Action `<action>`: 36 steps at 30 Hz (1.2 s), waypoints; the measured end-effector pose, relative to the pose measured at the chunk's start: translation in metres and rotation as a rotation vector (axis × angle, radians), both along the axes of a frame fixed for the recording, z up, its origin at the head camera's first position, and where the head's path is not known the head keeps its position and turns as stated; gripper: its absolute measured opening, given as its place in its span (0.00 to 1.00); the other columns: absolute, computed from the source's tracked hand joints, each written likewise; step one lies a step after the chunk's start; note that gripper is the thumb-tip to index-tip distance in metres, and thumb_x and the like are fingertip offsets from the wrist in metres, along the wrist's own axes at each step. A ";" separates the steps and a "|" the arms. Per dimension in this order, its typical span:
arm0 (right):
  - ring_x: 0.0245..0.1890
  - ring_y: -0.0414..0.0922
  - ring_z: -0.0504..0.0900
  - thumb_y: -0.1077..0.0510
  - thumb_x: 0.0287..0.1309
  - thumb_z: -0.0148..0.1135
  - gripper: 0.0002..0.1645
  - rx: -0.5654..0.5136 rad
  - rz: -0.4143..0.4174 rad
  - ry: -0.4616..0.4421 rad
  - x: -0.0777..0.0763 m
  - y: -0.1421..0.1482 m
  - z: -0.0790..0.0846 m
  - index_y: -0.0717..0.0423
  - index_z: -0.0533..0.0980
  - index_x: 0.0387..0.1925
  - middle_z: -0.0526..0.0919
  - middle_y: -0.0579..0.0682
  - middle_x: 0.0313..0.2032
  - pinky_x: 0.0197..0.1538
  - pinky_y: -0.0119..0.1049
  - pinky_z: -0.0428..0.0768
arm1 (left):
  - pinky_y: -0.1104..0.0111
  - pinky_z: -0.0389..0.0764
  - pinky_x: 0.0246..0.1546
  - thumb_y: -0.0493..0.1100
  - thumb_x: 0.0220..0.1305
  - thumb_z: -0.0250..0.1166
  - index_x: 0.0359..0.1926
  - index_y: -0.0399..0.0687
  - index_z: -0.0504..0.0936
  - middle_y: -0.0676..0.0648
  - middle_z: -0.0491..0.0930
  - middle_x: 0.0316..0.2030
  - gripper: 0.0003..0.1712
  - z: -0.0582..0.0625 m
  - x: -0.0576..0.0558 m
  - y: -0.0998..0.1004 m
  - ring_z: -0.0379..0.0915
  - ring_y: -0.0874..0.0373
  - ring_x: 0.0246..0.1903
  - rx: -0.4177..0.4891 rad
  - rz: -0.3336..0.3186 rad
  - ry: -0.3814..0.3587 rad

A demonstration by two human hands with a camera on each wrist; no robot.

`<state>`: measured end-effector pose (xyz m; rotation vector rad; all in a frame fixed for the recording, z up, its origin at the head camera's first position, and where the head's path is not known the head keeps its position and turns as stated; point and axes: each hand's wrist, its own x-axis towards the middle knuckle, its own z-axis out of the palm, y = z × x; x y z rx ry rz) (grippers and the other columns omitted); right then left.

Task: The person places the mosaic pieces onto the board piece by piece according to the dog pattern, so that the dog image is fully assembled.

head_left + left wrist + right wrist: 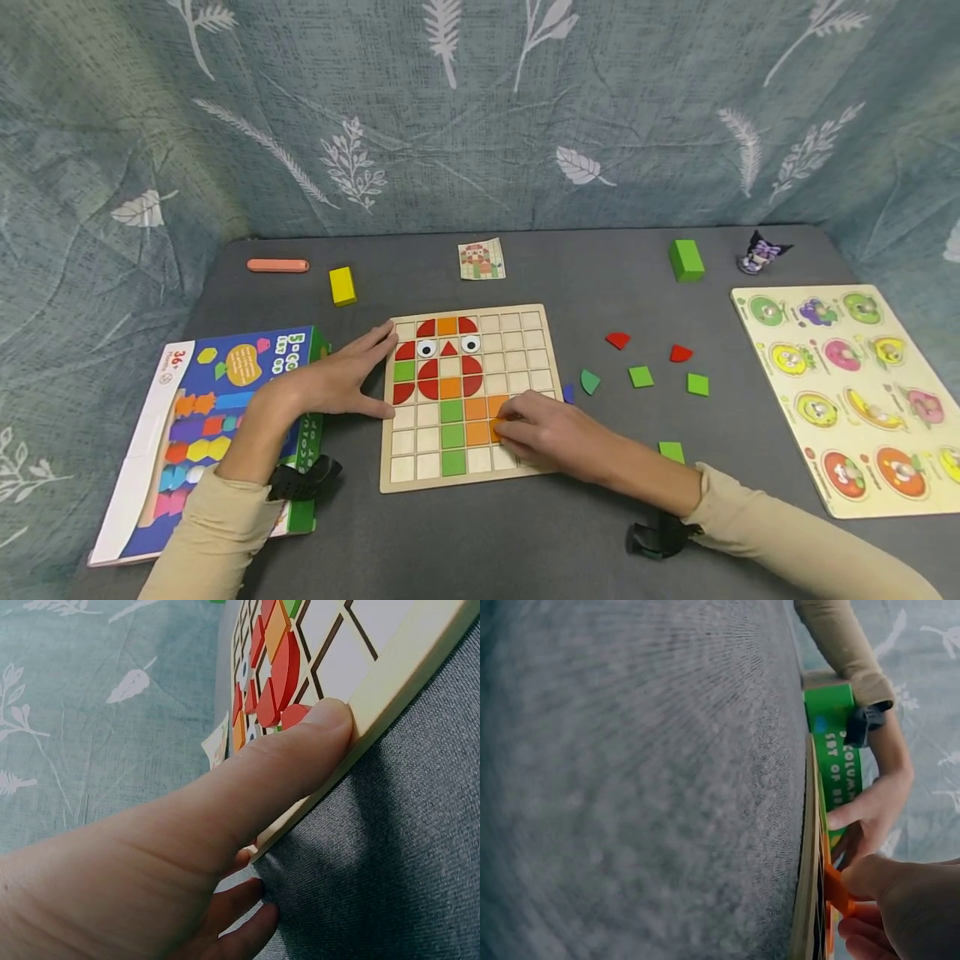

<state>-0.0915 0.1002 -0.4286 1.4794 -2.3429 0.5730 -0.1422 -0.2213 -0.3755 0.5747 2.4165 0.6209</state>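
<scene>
A wooden grid board (519,358) lies on the table, with red, orange and green pieces and two eye discs set in its cells. Along its left edge rests my left hand (337,375), fingers spread toward the upper corner. The left wrist view shows that thumb (326,724) pressing the rim. Over the board's lower right part, my right hand (551,433) pinches an orange square tile (838,894) between thumb and fingers. The tile is tilted against the board in the right wrist view. Other orange tiles (477,421) sit just left of these fingers.
Loose green squares (641,377), red quarter pieces (681,354) and a teal piece (590,382) lie right of the board. A picture card (482,259) is behind it. A box (172,442) stands left, a fruit puzzle board (806,400) right. A figurine (761,252) stands at back right.
</scene>
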 end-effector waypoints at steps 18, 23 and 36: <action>0.42 0.46 0.79 0.57 0.46 0.75 0.17 0.029 -0.282 -0.007 -0.015 0.076 0.004 0.52 0.85 0.41 0.81 0.51 0.44 0.39 0.39 0.80 | 0.39 0.51 0.70 0.59 0.56 0.70 0.76 0.36 0.42 0.36 0.32 0.77 0.62 0.000 -0.001 -0.001 0.33 0.35 0.75 -0.008 -0.002 0.003; 0.41 0.46 0.78 0.57 0.45 0.76 0.17 0.026 -0.332 -0.034 -0.014 0.096 0.000 0.53 0.86 0.41 0.81 0.51 0.44 0.37 0.38 0.79 | 0.38 0.51 0.69 0.59 0.55 0.70 0.76 0.38 0.42 0.38 0.33 0.77 0.62 -0.002 0.000 -0.001 0.33 0.35 0.75 -0.033 0.008 0.005; 0.34 0.40 0.77 0.57 0.45 0.76 0.08 0.020 -0.359 -0.097 -0.017 0.089 0.000 0.50 0.81 0.25 0.80 0.46 0.35 0.35 0.34 0.79 | 0.38 0.51 0.69 0.60 0.55 0.70 0.76 0.39 0.42 0.37 0.33 0.77 0.62 -0.002 0.000 -0.002 0.34 0.35 0.75 -0.050 0.007 0.007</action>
